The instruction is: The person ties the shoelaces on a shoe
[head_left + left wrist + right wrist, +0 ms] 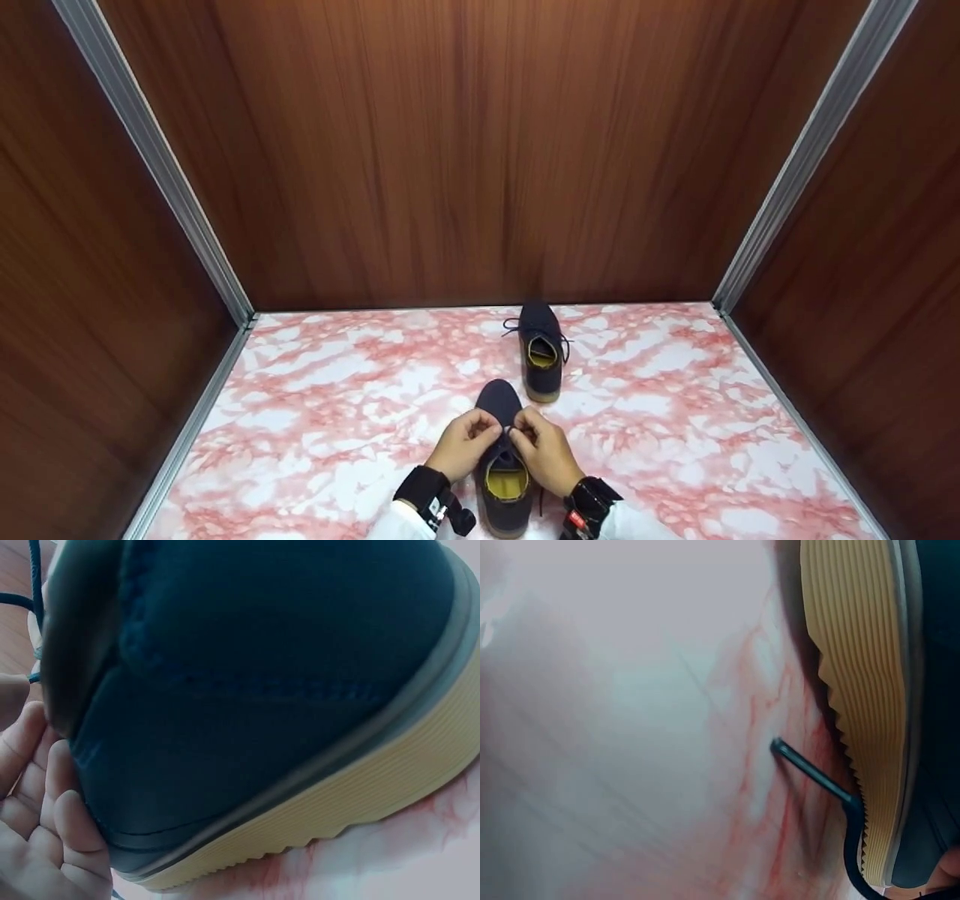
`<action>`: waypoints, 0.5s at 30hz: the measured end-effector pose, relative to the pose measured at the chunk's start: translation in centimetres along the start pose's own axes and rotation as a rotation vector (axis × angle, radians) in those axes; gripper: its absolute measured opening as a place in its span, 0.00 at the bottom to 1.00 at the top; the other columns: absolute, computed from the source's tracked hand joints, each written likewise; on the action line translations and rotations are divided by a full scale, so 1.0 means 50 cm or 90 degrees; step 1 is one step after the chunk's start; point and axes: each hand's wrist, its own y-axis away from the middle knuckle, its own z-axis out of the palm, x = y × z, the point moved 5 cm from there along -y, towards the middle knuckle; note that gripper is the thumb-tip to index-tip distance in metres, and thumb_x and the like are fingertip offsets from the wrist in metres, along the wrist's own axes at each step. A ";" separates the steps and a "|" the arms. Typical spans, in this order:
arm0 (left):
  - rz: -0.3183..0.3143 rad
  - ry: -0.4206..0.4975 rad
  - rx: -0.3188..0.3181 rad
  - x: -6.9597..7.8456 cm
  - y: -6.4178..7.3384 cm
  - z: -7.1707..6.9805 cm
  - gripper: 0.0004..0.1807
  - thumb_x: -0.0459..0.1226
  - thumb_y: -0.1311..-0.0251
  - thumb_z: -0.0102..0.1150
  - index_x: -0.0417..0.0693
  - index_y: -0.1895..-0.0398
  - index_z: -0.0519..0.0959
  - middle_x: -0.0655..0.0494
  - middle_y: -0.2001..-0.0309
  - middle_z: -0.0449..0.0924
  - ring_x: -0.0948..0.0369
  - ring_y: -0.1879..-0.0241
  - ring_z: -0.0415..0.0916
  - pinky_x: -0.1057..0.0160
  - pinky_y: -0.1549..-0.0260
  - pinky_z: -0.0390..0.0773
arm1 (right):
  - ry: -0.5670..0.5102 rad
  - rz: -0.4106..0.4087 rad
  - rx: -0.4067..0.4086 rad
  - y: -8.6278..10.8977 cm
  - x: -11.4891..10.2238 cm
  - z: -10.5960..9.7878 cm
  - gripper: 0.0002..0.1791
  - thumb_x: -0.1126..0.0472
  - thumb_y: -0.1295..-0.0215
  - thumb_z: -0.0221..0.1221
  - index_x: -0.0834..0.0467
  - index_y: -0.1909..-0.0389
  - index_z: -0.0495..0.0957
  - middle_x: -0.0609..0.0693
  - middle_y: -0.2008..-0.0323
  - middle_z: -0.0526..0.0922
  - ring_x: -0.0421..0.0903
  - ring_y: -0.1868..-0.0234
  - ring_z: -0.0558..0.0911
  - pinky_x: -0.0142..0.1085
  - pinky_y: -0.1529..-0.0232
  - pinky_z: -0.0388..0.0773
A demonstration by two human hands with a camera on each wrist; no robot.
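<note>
A dark navy lace-up shoe point(498, 397) with a yellow lining lies sole down, its toe pointing away from me. Over its lacing, my left hand point(463, 444) pinches the shoelace point(34, 585) between thumb and index finger. From the other side my right hand point(547, 451) pinches at the same lacing, the two hands' fingertips nearly meeting. In the right wrist view a loose shoelace end point(814, 771) hangs beside the ridged tan sole point(855, 675), where only a fingertip of the right hand shows. The exact grip on the lace is partly hidden by the fingers.
A matching shoe point(541, 386) stands farther back, toe near the rear wall, its laces spread to both sides. The surface point(337, 420) has a red and white marbled pattern. Brown wood-look panels point(420, 150) with metal corner strips point(161, 157) enclose it on three sides.
</note>
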 end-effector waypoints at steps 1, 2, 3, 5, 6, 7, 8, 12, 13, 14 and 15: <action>0.003 -0.001 -0.001 0.000 0.000 0.002 0.08 0.37 0.28 0.61 0.40 0.58 0.83 0.48 0.64 0.84 0.72 0.70 0.74 0.73 0.65 0.74 | 0.003 0.001 0.001 0.001 0.001 -0.001 0.09 0.67 0.32 0.65 0.52 0.67 0.75 0.40 0.73 0.75 0.31 0.71 0.73 0.27 0.67 0.73; 0.005 -0.004 -0.003 0.000 0.000 0.003 0.07 0.37 0.28 0.62 0.40 0.58 0.83 0.47 0.64 0.84 0.72 0.70 0.74 0.73 0.65 0.74 | 0.005 0.003 0.003 0.002 0.001 -0.002 0.10 0.67 0.32 0.65 0.52 0.67 0.75 0.40 0.73 0.75 0.31 0.71 0.73 0.27 0.67 0.73; 0.008 -0.005 -0.005 0.001 0.000 0.004 0.07 0.37 0.28 0.62 0.40 0.59 0.84 0.46 0.64 0.85 0.72 0.70 0.75 0.73 0.64 0.74 | 0.008 0.003 0.004 0.002 0.001 -0.002 0.10 0.67 0.32 0.65 0.52 0.67 0.75 0.40 0.73 0.75 0.31 0.71 0.73 0.27 0.67 0.73; 0.013 -0.010 -0.006 0.003 -0.001 0.006 0.07 0.37 0.29 0.63 0.41 0.60 0.85 0.44 0.64 0.86 0.73 0.69 0.76 0.74 0.63 0.75 | 0.012 0.003 0.004 0.003 0.001 -0.003 0.10 0.68 0.33 0.65 0.51 0.67 0.74 0.40 0.73 0.74 0.31 0.71 0.73 0.26 0.67 0.73; 0.017 -0.016 -0.005 0.004 -0.002 0.006 0.07 0.37 0.29 0.63 0.41 0.61 0.85 0.44 0.63 0.86 0.73 0.68 0.76 0.74 0.62 0.75 | 0.012 0.001 0.004 0.003 0.001 -0.004 0.10 0.68 0.33 0.65 0.52 0.67 0.74 0.40 0.73 0.74 0.31 0.71 0.73 0.26 0.67 0.73; 0.020 -0.023 -0.004 0.005 -0.002 0.006 0.07 0.37 0.30 0.64 0.41 0.62 0.85 0.44 0.63 0.87 0.73 0.68 0.76 0.74 0.62 0.75 | 0.012 -0.001 0.003 0.002 0.000 -0.004 0.10 0.68 0.33 0.65 0.52 0.67 0.74 0.39 0.74 0.74 0.31 0.71 0.73 0.26 0.68 0.72; 0.023 -0.031 -0.003 0.006 -0.003 0.006 0.06 0.36 0.30 0.64 0.41 0.62 0.85 0.45 0.63 0.87 0.73 0.67 0.77 0.74 0.61 0.75 | 0.010 -0.002 0.001 0.002 0.000 -0.003 0.10 0.68 0.33 0.65 0.52 0.67 0.74 0.39 0.74 0.74 0.31 0.71 0.73 0.26 0.68 0.72; 0.033 -0.076 0.006 0.011 -0.005 0.003 0.05 0.36 0.31 0.64 0.45 0.65 0.84 0.50 0.65 0.86 0.73 0.67 0.77 0.73 0.60 0.76 | 0.004 -0.010 -0.006 0.000 -0.002 -0.002 0.10 0.68 0.33 0.64 0.52 0.67 0.74 0.39 0.74 0.74 0.30 0.72 0.72 0.26 0.69 0.71; 0.034 -0.086 0.009 0.011 -0.005 0.002 0.05 0.36 0.31 0.64 0.46 0.65 0.84 0.52 0.66 0.86 0.73 0.67 0.76 0.73 0.61 0.76 | 0.003 -0.013 -0.007 0.000 -0.003 -0.002 0.10 0.68 0.32 0.64 0.52 0.67 0.74 0.39 0.74 0.74 0.30 0.72 0.72 0.26 0.69 0.71; 0.033 -0.094 0.012 0.012 -0.005 0.001 0.05 0.37 0.31 0.65 0.46 0.66 0.84 0.53 0.66 0.85 0.73 0.68 0.76 0.73 0.61 0.76 | 0.003 -0.016 -0.007 0.000 -0.004 -0.002 0.10 0.68 0.33 0.64 0.53 0.67 0.74 0.40 0.74 0.75 0.30 0.72 0.72 0.26 0.69 0.72; 0.034 -0.101 0.015 0.013 -0.005 0.000 0.05 0.37 0.32 0.65 0.47 0.66 0.84 0.54 0.67 0.85 0.73 0.68 0.76 0.72 0.62 0.75 | 0.003 -0.017 -0.007 -0.001 -0.004 -0.002 0.10 0.68 0.33 0.64 0.53 0.67 0.74 0.40 0.74 0.75 0.30 0.72 0.73 0.26 0.69 0.72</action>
